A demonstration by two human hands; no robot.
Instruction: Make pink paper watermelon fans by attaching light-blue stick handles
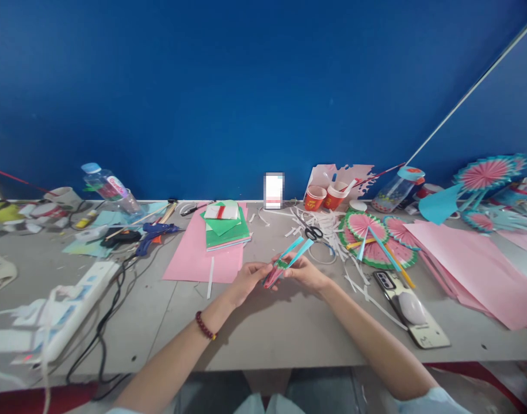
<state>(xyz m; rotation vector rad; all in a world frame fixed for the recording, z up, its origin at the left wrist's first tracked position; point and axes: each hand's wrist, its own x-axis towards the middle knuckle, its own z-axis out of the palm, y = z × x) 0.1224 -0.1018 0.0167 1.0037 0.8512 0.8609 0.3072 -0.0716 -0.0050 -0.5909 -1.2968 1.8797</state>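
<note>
Between my two hands, above the table [255, 339], is a folded paper fan [275, 272] in pink and green with two light blue strips standing out of it. My left hand [248, 282] pinches its left side with thumb and fingers. On the other side my right hand [305, 272] grips it near the blue strips. The folds are pressed together, and the fingers hide part of them. Just beyond the strips lie black-handled scissors [314, 232].
Pink sheets [177, 261] with green paper [229, 234] lie left, near a blue glue gun [153, 236] and power strip [80, 307]. To the right are finished paper fans [367, 227], a phone [427, 333], pink paper [483, 264], red paper cups [315, 198] and white paper scraps [332, 227].
</note>
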